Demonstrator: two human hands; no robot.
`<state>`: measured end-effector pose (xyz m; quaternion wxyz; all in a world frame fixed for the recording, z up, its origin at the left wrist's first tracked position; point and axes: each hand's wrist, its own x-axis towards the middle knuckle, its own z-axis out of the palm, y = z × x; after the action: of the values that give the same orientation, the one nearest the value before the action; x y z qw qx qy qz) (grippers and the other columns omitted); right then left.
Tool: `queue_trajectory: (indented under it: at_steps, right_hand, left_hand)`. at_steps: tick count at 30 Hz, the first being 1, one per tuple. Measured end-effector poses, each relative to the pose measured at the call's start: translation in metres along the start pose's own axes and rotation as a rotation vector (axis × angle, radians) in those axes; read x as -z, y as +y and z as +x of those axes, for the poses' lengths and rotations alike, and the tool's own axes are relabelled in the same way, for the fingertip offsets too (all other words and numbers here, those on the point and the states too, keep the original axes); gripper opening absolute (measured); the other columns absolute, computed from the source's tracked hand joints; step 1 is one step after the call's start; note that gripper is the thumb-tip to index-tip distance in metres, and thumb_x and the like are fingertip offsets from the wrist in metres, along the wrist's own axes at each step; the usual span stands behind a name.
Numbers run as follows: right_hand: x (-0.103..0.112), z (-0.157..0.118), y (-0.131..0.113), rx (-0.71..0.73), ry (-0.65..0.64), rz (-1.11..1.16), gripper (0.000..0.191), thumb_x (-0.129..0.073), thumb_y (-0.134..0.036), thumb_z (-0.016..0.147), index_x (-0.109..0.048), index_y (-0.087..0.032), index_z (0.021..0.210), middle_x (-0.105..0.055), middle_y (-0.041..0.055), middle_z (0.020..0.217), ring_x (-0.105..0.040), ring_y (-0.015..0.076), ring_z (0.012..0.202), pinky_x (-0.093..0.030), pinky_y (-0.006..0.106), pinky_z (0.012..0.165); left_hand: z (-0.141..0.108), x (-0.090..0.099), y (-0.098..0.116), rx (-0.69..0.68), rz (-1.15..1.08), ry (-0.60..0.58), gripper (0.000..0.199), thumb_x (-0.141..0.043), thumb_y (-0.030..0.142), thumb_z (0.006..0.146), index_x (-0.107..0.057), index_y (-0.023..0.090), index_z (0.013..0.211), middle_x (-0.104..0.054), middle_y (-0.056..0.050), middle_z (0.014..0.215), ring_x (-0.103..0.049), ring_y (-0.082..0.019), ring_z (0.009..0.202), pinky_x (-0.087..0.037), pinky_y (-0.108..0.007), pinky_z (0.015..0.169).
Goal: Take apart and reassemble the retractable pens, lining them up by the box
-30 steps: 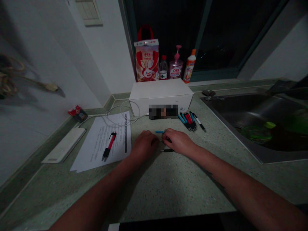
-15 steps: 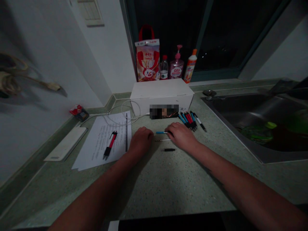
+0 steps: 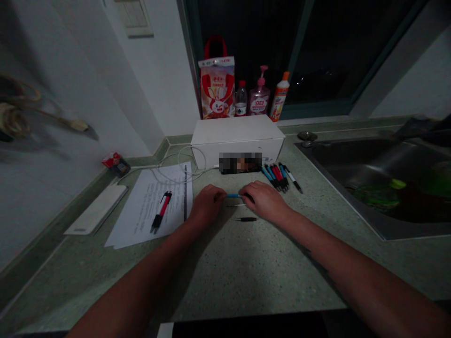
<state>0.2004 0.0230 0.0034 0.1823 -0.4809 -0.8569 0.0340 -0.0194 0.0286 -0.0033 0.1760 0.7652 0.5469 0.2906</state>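
Observation:
A blue pen barrel point(image 3: 233, 195) lies level between my two hands, just above the counter. My left hand point(image 3: 207, 203) has its fingers closed on the barrel's left end. With its fingers pinched, my right hand point(image 3: 261, 199) holds the other end, which its fingertips partly hide. Below the barrel, a thin pen refill point(image 3: 237, 205) rests on the counter, its right end close to my right hand. Nearer to me lies a black pen grip piece point(image 3: 246, 219) with a pointed tip on its left.
Several pens point(image 3: 275, 176) lie in a row before a white box point(image 3: 237, 131) and a phone point(image 3: 240, 164). A red pen point(image 3: 162, 211) rests on printed papers point(image 3: 141, 206) at left, beside a white power bank point(image 3: 97, 210). At right is a sink point(image 3: 369, 220).
My left hand has closed onto the left end of the blue barrel, which sits slightly further left and lower. My right hand has shifted a little left with it.

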Motion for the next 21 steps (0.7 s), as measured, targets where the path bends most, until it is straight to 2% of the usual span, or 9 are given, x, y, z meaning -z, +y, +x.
queue_trajectory:
  at_steps: [5, 7, 10, 12, 14, 17, 21]
  right_hand:
    - [-0.002, -0.002, 0.0, 0.071, 0.007, -0.013, 0.018, -0.057, -0.019, 0.097, -0.071, -0.019, 0.109, -0.072, 0.0087, 0.101, -0.063, 0.0235, 0.097, -0.047, 0.036, 0.087]
    - [-0.002, -0.002, 0.0, 0.087, 0.013, -0.011, 0.02, -0.056, -0.018, 0.096, -0.07, -0.019, 0.11, -0.072, 0.0089, 0.103, -0.063, 0.0237, 0.098, -0.047, 0.036, 0.087]
    - [0.0, -0.001, -0.002, -0.009, 0.07, 0.026, 0.02, -0.055, -0.019, 0.095, -0.068, -0.018, 0.111, -0.072, 0.0097, 0.103, -0.064, 0.0236, 0.097, -0.047, 0.034, 0.085]
    - [0.002, -0.001, -0.002, -0.123, 0.117, 0.06, 0.02, -0.054, -0.02, 0.095, -0.066, -0.016, 0.111, -0.072, 0.0105, 0.102, -0.065, 0.0235, 0.094, -0.046, 0.033, 0.08]
    - [0.005, -0.001, -0.003, -0.216, 0.154, 0.089, 0.019, -0.053, -0.024, 0.096, -0.065, -0.016, 0.109, -0.073, 0.0099, 0.098, -0.067, 0.0234, 0.089, -0.046, 0.032, 0.075]
    - [0.008, -0.001, -0.004, -0.277, 0.187, 0.115, 0.019, -0.053, -0.029, 0.097, -0.065, -0.018, 0.106, -0.074, 0.0075, 0.092, -0.067, 0.023, 0.084, -0.045, 0.031, 0.072]
    - [0.009, -0.001, -0.001, -0.303, 0.198, 0.08, 0.019, -0.053, -0.03, 0.098, -0.066, -0.019, 0.106, -0.075, 0.0076, 0.094, -0.068, 0.0232, 0.085, -0.045, 0.031, 0.072]
  left_hand:
    - [-0.001, -0.001, 0.003, 0.025, -0.115, 0.026, 0.011, -0.062, 0.018, 0.09, -0.072, 0.02, 0.085, -0.068, -0.002, 0.088, -0.062, -0.018, 0.082, -0.052, -0.034, 0.082]
    - [-0.002, -0.003, 0.004, 0.036, -0.148, 0.027, 0.01, -0.062, 0.019, 0.09, -0.072, 0.021, 0.091, -0.069, -0.002, 0.09, -0.063, -0.017, 0.082, -0.052, -0.034, 0.082]
    - [-0.005, -0.007, 0.003, 0.061, -0.194, 0.027, 0.023, -0.061, 0.02, 0.091, -0.069, 0.021, 0.113, -0.071, -0.002, 0.096, -0.064, -0.017, 0.08, -0.054, -0.033, 0.08]
    - [-0.006, -0.008, 0.002, 0.01, -0.15, -0.001, 0.029, -0.063, 0.02, 0.09, -0.067, 0.021, 0.118, -0.072, -0.004, 0.1, -0.065, -0.018, 0.085, -0.054, -0.034, 0.08]
    - [-0.006, -0.007, 0.003, -0.105, -0.03, -0.065, 0.022, -0.066, 0.019, 0.088, -0.071, 0.02, 0.11, -0.072, -0.006, 0.101, -0.064, -0.022, 0.093, -0.053, -0.037, 0.085]
    - [-0.006, -0.005, 0.008, -0.244, 0.145, -0.156, 0.008, -0.066, 0.017, 0.089, -0.073, 0.02, 0.092, -0.072, -0.006, 0.096, -0.062, -0.024, 0.096, -0.05, -0.039, 0.088]
    - [-0.004, -0.002, 0.012, -0.262, 0.248, -0.164, 0.013, -0.06, 0.013, 0.091, -0.071, 0.019, 0.087, -0.071, -0.007, 0.093, -0.062, -0.024, 0.092, -0.05, -0.038, 0.085]
